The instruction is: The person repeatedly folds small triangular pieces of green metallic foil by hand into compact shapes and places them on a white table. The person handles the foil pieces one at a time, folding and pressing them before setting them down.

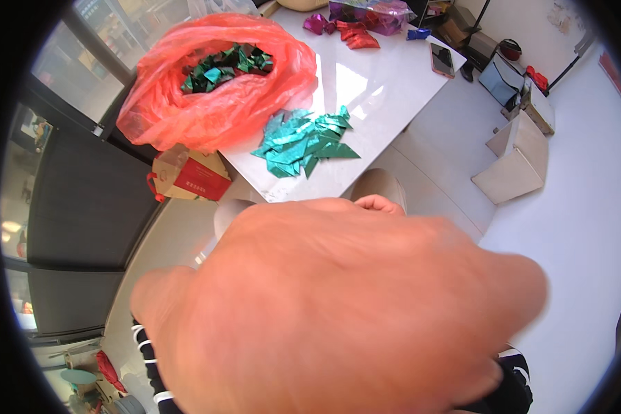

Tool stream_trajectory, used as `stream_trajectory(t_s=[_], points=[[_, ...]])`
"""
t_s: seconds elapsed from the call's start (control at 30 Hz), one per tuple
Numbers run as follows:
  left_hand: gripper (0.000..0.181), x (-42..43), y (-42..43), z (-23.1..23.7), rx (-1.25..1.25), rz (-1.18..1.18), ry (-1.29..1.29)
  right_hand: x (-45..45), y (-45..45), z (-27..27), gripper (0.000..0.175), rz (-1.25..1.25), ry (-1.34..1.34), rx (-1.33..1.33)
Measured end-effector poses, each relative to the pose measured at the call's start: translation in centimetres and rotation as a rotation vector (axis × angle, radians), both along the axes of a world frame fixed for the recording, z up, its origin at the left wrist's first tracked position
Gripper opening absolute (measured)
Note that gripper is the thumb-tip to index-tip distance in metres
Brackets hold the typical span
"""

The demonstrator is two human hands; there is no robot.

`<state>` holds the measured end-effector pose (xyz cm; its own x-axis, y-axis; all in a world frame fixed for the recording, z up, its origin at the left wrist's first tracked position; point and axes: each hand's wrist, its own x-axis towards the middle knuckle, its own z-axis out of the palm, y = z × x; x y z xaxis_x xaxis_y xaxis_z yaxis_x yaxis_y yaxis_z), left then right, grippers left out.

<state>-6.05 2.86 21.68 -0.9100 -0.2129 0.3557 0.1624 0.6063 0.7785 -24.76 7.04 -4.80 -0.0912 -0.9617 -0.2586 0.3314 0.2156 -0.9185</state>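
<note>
One of my bare hands [336,300] fills the lower middle of the view, back towards me, very near the camera and blurred. Whether it is my left or right is unclear, and its grip is hidden. Curled fingers [380,203] show past its far edge; which hand they belong to I cannot tell. Beyond them, a loose pile of folded teal foil pieces [305,142] lies at the near end of a white glossy table [393,103]. Behind it to the left, a red plastic bag [227,114] stands open, holding many dark green foil pieces [227,67].
Purple foil [318,24], red foil [359,36], blue foil [419,34] and a phone [441,60] lie on the far part of the table. A red-and-tan carton [194,176] stands left, below the table edge. A beige box-like object [517,160] is at right.
</note>
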Motion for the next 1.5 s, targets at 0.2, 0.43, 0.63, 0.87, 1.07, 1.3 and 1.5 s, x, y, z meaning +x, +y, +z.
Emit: stream_trajectory(t_s=[0.2,0.43,0.63,0.87,1.07,1.3,1.5], points=[[0.036,-3.0,1.1,0.3,-0.16,-0.268,-0.081,0.7,0.6,-0.2,0.02,0.061,0.008,0.039],[0.034,-4.0,1.3,-0.7,-0.112,-0.373,-0.022,0.4,0.4,-0.9,0.021,0.084,0.017,0.021],[0.031,-4.0,0.8,-1.3,-0.093,-0.35,-0.011,0.2,0.7,-1.6,0.02,0.094,0.002,0.011],[0.029,-3.6,-0.2,-1.8,-0.081,-0.294,-0.036,-0.4,0.2,-0.7,0.019,0.062,0.012,0.006],[0.026,-2.8,-0.4,-2.0,-0.066,-0.245,-0.061,-1.3,-2.2,0.1,0.018,-0.023,0.12,-0.109],[0.024,-2.2,-0.3,-0.6,-0.058,-0.195,-0.07,-3.0,-7.7,0.4,0.024,-0.175,0.792,-0.336],[0.022,-1.0,-0.3,-2.6,0.051,-0.084,-0.182,-3.0,-10.7,-0.1,0.032,-0.19,1.537,-0.449]])
